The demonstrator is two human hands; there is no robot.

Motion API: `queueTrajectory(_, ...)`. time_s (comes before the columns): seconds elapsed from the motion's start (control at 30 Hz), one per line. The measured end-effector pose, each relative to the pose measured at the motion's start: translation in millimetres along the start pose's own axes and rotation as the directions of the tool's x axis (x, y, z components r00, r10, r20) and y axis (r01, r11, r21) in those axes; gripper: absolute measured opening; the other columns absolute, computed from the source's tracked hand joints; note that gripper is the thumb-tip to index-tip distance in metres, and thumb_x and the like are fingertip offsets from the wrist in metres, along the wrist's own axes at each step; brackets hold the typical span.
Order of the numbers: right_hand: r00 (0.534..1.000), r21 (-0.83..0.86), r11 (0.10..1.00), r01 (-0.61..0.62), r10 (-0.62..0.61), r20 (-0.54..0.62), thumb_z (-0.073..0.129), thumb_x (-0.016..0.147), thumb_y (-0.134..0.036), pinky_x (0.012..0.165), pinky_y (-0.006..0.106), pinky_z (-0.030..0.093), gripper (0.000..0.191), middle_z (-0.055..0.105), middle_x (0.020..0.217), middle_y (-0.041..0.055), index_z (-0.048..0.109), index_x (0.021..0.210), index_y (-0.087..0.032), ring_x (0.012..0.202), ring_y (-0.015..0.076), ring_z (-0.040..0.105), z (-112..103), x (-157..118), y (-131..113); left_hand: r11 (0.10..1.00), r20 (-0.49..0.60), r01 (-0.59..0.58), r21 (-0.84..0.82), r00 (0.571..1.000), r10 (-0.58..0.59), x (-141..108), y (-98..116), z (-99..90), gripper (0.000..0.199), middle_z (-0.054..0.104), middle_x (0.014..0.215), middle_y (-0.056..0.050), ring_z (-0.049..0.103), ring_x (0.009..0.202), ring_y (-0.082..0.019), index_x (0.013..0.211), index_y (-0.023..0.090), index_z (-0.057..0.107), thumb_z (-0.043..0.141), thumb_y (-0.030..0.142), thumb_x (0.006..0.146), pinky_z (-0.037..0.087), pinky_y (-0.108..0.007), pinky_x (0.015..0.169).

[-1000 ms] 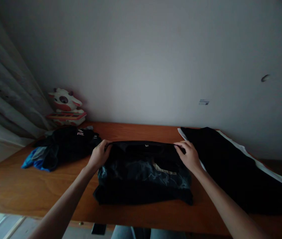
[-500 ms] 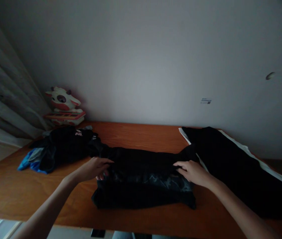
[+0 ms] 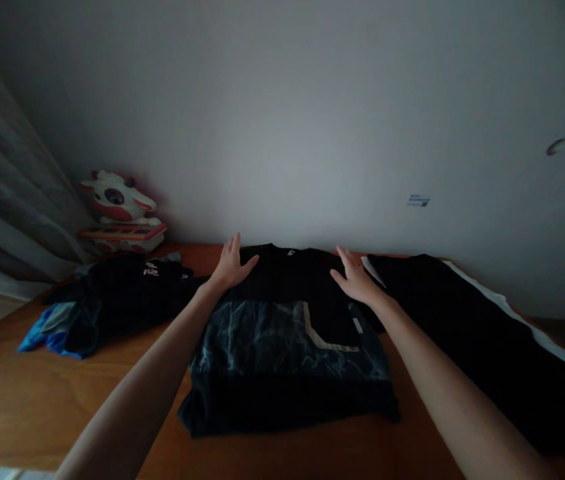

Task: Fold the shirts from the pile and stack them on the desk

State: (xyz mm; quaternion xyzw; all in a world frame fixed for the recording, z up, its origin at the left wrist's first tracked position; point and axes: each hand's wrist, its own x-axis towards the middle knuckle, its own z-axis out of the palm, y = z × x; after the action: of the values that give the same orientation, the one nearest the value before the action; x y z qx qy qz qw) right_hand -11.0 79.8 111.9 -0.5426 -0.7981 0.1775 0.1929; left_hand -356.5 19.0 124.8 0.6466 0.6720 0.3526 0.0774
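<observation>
A black shirt lies spread on the wooden table, its neckline towards the wall. Across its middle runs a dark marbled band, with a black pocket edged in pale trim. My left hand is over the shirt's upper left part, fingers spread and holding nothing. Over the upper right part is my right hand, also open, with thumb and fingers apart. Whether either palm touches the cloth is hard to tell.
A heap of dark and blue clothes lies at the left on the table. Behind it, a cow-shaped toy stands by the curtain. Black and white garments lie flat at the right, before the wall.
The shirt's upper part, folded over before, now lies spread back towards the wall, showing its neckline and pocket. Both my hands have let go of the cloth, moved forward and opened.
</observation>
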Motion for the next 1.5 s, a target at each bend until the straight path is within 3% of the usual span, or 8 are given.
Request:
queueTrajectory(0.1, 0.999, -0.236, 0.971, 0.050, -0.048, 0.014, 0.038, 0.102, -0.043, 0.121, 0.059, 0.025, 0.064, 0.032, 0.165, 0.0190, 0.029, 0.160, -0.018, 0.153, 0.0327, 0.028, 27.4, -18.5, 7.8, 0.959, 0.092, -0.103, 0.266, 0.992, 0.081, -27.4, 0.8, 26.9, 0.059, 0.047, 0.155, -0.020, 0.042, 0.146, -0.034, 0.147, 0.013, 0.049, 0.047, 0.045, 0.097, 0.032, -0.053, 0.120)
queueTrajectory(0.23, 0.976, -0.361, 0.926, -0.112, 0.171, 0.138, 0.033, 0.100, -0.065, 0.116, 0.070, 0.021, 0.073, 0.027, 0.166, 0.0217, 0.030, 0.161, -0.024, 0.152, 0.0420, 0.025, 57.7, -53.7, 28.7, 0.859, 0.299, 0.048, 0.509, 0.927, -0.229, -78.3, -13.5, 56.3, 0.074, 0.033, 0.164, -0.023, 0.033, 0.148, -0.048, 0.154, 0.020, 0.044, 0.036, 0.066, 0.097, 0.029, -0.074, 0.111)
queueTrajectory(0.5, 0.971, -0.365, 0.914, -0.179, 0.224, 0.084, 0.030, 0.095, -0.077, 0.119, 0.066, 0.013, 0.079, 0.024, 0.169, 0.0153, 0.031, 0.160, -0.032, 0.155, 0.0381, 0.017, 81.9, -51.4, 60.0, 0.839, 0.236, 0.054, 0.542, 0.948, -0.214, -84.2, -37.6, 78.6, 0.082, 0.024, 0.168, -0.018, 0.019, 0.154, -0.045, 0.159, 0.026, 0.035, 0.031, 0.076, 0.094, 0.011, -0.077, 0.116)
queueTrajectory(0.87, 0.973, -0.305, 0.928, -0.216, 0.231, 0.016, 0.035, 0.095, -0.075, 0.121, 0.064, 0.013, 0.074, 0.030, 0.167, 0.0105, 0.040, 0.155, -0.033, 0.154, 0.0352, 0.022, 83.7, -22.9, 72.3, 0.842, 0.232, 0.063, 0.535, 0.948, -0.218, -58.1, -41.8, 87.0, 0.085, 0.024, 0.168, -0.017, 0.018, 0.155, -0.042, 0.158, 0.026, 0.037, 0.031, 0.079, 0.092, 0.008, -0.075, 0.118)
queueTrajectory(1.0, 0.964, -0.148, 0.965, -0.216, 0.187, -0.186, 0.032, 0.100, -0.057, 0.119, 0.056, 0.026, 0.059, 0.045, 0.156, 0.0157, 0.055, 0.143, -0.022, 0.144, 0.0318, 0.040, 82.5, -23.0, 81.3, 0.843, 0.221, 0.063, 0.534, 0.952, -0.211, -57.9, -40.1, 86.4, 0.084, 0.027, 0.167, -0.017, 0.020, 0.155, -0.042, 0.158, 0.026, 0.039, 0.033, 0.078, 0.092, 0.009, -0.073, 0.119)
queueTrajectory(1.17, 0.694, 0.039, 0.861, -0.507, 0.435, -0.574, 0.047, 0.093, -0.050, 0.102, 0.054, 0.043, 0.064, 0.052, 0.138, 0.0293, 0.052, 0.141, -0.007, 0.130, 0.0415, 0.049, 54.1, -18.5, 114.9, 0.837, 0.235, 0.064, 0.543, 0.946, -0.225, -57.3, -37.8, 86.2, 0.084, 0.025, 0.168, -0.017, 0.019, 0.155, -0.042, 0.158, 0.025, 0.038, 0.035, 0.077, 0.092, 0.009, -0.071, 0.120)
queueTrajectory(1.27, 0.630, 0.040, 0.713, -0.700, 0.643, -0.435, 0.064, 0.081, -0.060, 0.096, 0.061, 0.045, 0.078, 0.049, 0.138, 0.0356, 0.058, 0.136, -0.005, 0.128, 0.0499, 0.049, 35.1, -9.8, 137.7, 0.838, 0.228, 0.065, 0.542, 0.948, -0.221, -56.3, -39.5, 87.7, 0.085, 0.026, 0.167, -0.017, 0.020, 0.155, -0.042, 0.158, 0.024, 0.039, 0.036, 0.077, 0.092, 0.012, -0.069, 0.120)
queueTrajectory(1.5, 0.731, 0.034, 0.772, -0.635, 0.614, -0.299, 0.067, 0.082, -0.040, 0.089, 0.046, 0.052, 0.037, 0.071, 0.108, 0.0167, 0.069, 0.113, -0.021, 0.107, 0.0353, 0.067, 19.6, 7.6, 153.2, 0.841, 0.222, 0.071, 0.537, 0.949, -0.222, -55.3, -41.6, 88.0, 0.085, 0.028, 0.167, -0.015, 0.021, 0.155, -0.040, 0.158, 0.026, 0.039, 0.037, 0.078, 0.091, 0.014, -0.066, 0.122)
